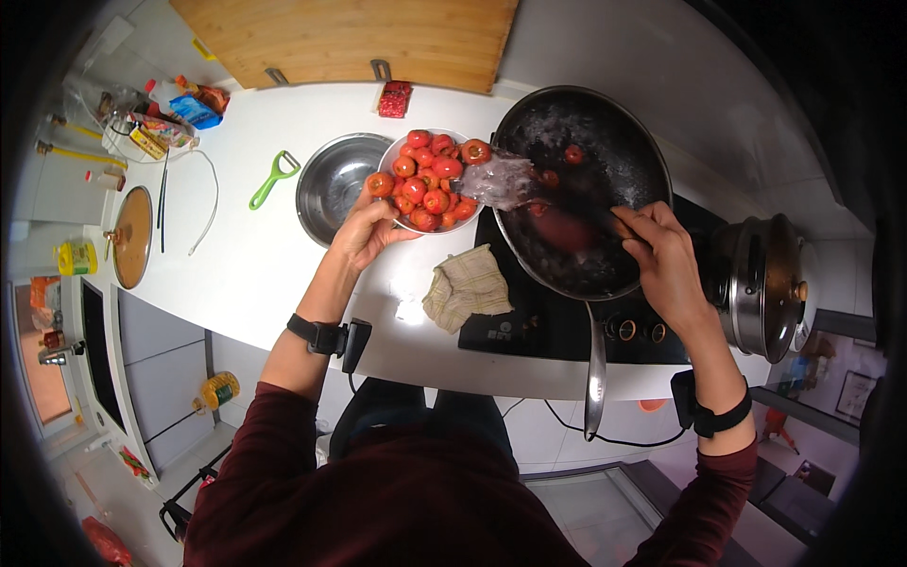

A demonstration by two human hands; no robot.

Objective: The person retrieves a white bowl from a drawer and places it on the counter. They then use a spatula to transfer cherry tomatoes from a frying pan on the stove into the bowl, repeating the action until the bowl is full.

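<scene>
My left hand (367, 231) grips the edge of a white bowl (389, 163), thumb near the rim, beside the wok. Small round red fruits (421, 180), possibly hawthorns, fill it. Clear water (501, 181) streams over its right rim into the black wok (518, 111). Several red fruits (573, 154) lie in the dark, rippling liquid there. Over the wok's right side, my right hand (667, 260) is closed around the wooden handle (621, 225) of a utensil. Its blurred reddish-brown head is over or in the liquid; its kind is unclear.
The wok stands on a black cooktop (557, 335), its metal handle (595, 378) jutting past the counter's front edge. A steel basin (326, 189), green peeler (274, 180) and folded cloth (468, 288) lie leftward. A lidded pot (751, 293) stands right; a wooden board (350, 42) leans behind.
</scene>
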